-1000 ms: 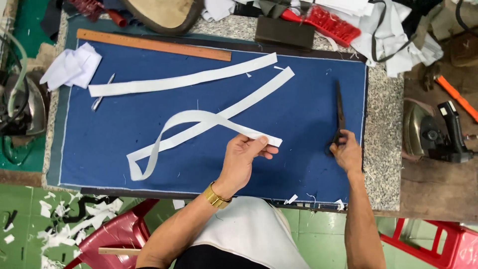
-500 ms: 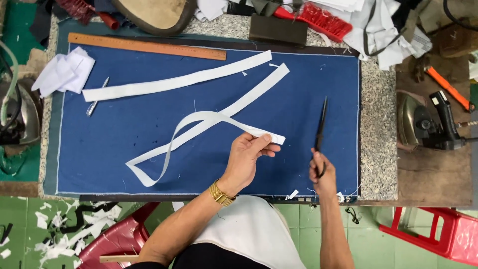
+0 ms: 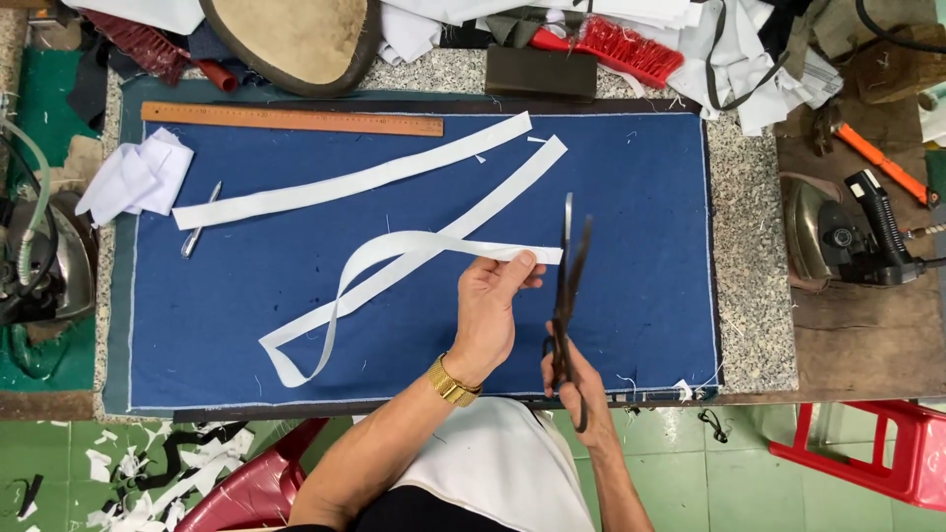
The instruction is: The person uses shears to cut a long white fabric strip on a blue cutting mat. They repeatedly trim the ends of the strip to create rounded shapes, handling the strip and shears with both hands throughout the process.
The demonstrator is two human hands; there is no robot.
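right hand [image 3: 576, 379] mostly behind scissors [image 3: 569, 286], iron [image 3: 34, 261] cut by left edge

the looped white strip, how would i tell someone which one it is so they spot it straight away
Start at the blue mat covering the worktable. Two white fabric strips lie on it; the straight strip lies flat just below the wooden ruler. The looped strip is lower, folded back on itself into a long crossing loop, with one end pinched in the left hand.

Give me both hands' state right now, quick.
Left hand: closed, pinching the end of the looped white fabric strip.
Right hand: closed on the handles of the scissors, blades slightly apart.
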